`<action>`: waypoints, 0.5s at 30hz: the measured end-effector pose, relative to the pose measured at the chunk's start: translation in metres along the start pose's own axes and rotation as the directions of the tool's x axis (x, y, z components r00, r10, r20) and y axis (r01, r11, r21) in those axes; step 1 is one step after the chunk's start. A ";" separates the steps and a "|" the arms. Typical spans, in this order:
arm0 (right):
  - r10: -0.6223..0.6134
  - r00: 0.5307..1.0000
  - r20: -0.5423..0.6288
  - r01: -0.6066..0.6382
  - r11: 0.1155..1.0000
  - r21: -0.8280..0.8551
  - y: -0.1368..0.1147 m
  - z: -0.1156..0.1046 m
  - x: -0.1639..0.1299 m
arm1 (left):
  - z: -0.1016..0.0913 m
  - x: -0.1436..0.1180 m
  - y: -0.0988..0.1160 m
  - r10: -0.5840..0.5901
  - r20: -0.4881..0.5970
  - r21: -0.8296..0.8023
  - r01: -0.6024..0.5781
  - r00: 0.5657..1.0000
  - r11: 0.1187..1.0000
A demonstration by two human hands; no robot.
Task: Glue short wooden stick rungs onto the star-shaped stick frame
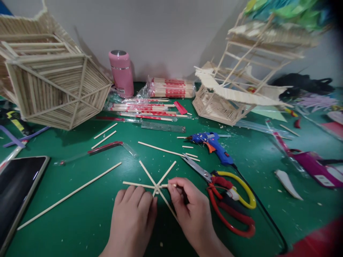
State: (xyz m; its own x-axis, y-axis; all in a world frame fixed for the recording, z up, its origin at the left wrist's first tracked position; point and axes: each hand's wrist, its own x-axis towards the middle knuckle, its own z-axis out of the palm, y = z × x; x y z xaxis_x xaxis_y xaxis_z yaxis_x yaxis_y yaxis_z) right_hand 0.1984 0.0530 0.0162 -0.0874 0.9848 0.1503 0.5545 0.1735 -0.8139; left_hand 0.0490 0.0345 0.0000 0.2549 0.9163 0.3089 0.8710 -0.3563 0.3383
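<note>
Thin wooden chopsticks (149, 172) cross at one point and form a star on the green table. My left hand (132, 214) lies over the left and lower arms of the star, its fingers curled and pressed together on the sticks. With thumb and index finger, my right hand (191, 210) pinches a short piece of chopstick (165, 186) that points at the star's centre. The lower right arm of the star runs under the right hand. Large scissors (227, 200) with red and yellow handles lie just right of that hand, blades apart.
Behind the scissors lies a blue glue gun (211, 141), its cord running right. Wrapped chopsticks (171, 87), a pink flask (121, 73) and two stick models (61, 82) stand along the wall. A phone (21, 200) and a long chopstick (69, 196) lie left.
</note>
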 end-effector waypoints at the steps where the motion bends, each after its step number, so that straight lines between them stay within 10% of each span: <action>1: 0.021 1.000 -0.008 -0.021 0.999 0.037 0.001 -0.001 0.000 | 0.000 0.000 0.000 0.003 -0.009 0.004 -0.003 1.000 1.000; 8: 0.251 0.967 0.051 -0.255 0.917 0.307 0.002 -0.004 -0.003 | -0.011 -0.016 -0.001 0.026 0.010 0.040 -0.026 1.000 0.999; 15: 0.425 0.905 0.024 -0.272 0.532 0.802 -0.003 -0.024 0.031 | -0.021 -0.026 0.004 0.048 -0.009 0.020 -0.048 0.999 0.999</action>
State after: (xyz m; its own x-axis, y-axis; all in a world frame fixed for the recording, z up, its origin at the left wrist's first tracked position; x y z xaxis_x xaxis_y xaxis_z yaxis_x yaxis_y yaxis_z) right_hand 0.2136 0.0829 0.0367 0.1369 0.9650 -0.2238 -0.3446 -0.1654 -0.9241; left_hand 0.0374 0.0052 0.0119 0.2926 0.8963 0.3331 0.8662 -0.3960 0.3048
